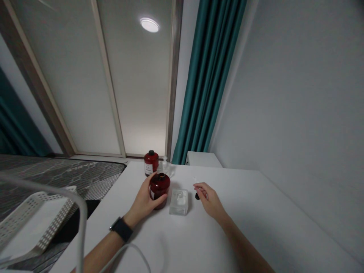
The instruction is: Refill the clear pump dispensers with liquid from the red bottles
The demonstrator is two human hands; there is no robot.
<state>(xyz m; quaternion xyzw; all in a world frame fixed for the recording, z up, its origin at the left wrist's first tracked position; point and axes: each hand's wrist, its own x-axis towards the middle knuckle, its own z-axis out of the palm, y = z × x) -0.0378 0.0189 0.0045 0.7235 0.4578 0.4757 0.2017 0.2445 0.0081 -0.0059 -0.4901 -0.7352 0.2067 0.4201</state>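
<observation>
Okay, the left hand (142,203) grips a red jar (159,188) on the white surface (236,197). The right hand (210,199) curls beside a small black thing (197,196); I can't tell if it holds it. A clear block (179,202) sits between them. A red bottle (151,163) stands at twelve o'clock.

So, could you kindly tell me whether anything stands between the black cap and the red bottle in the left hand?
Yes, a clear glass container stands between the black cap and the red bottle.

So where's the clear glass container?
Head view: the glass container stands on the white table, between the dark red jar and the right hand.
</observation>
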